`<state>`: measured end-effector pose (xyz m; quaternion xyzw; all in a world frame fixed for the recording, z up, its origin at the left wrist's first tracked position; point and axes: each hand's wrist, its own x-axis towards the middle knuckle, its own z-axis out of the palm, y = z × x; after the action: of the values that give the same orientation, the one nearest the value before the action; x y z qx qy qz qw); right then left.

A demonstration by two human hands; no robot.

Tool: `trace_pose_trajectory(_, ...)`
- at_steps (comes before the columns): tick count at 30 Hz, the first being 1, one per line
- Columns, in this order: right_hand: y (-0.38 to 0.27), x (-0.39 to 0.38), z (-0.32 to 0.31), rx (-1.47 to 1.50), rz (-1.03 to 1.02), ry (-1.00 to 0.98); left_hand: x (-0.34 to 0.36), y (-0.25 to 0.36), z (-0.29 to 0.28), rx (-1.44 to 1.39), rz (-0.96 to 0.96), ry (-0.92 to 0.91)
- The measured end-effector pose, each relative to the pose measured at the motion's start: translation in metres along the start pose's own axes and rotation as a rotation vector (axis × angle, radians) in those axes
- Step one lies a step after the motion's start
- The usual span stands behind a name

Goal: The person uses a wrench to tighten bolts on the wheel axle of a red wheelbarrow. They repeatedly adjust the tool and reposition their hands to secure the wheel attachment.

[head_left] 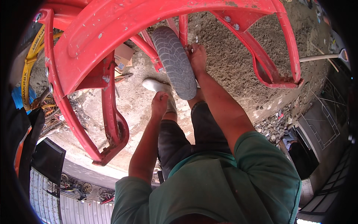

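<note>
A red wheelbarrow (112, 30) with scuffed paint stands before me, apparently tipped over, its bent tube legs reaching toward me on both sides. Its black treaded wheel (174, 61) is between my hands, held by red struts. My right hand (196, 56) is at the wheel's right side near the hub, fingers curled; what they grip is hidden. A small metal piece (197, 38) shows just beyond them. My left hand (160, 102) is drawn back over my shin, apart from the wheel, with its fingers closed. Whether anything is in it cannot be made out.
Pliers (123, 77) and a cardboard box (123, 56) lie left of the wheel. A yellow tubular frame (31, 63) stands at far left. Loose sand (231, 52) spreads to the right, where a shovel handle (317, 58) juts in. Rubble (272, 127) is nearer.
</note>
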<state>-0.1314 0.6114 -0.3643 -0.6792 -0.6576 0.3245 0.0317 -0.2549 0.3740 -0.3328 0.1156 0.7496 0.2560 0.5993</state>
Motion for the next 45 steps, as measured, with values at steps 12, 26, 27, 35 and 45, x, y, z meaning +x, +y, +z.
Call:
trace_pose_trajectory(12,0.006,0.003,0.005,0.011,-0.003,0.013,0.006,0.0,-0.007,0.117,0.027,0.031)
trace_pose_trajectory(26,-0.003,0.004,0.001,-0.066,0.044,-0.015,0.012,-0.003,-0.008,0.029,0.043,0.033)
trace_pose_trajectory(27,-0.004,0.004,0.001,-0.062,0.058,-0.006,0.012,-0.003,-0.009,0.039,0.038,0.036)
trace_pose_trajectory(35,-0.001,0.002,0.002,-0.038,-0.029,0.052,0.008,-0.008,-0.01,0.032,0.062,0.027)
trace_pose_trajectory(45,-0.002,0.004,0.003,-0.043,0.019,-0.005,0.008,-0.009,-0.011,0.048,0.02,0.027)
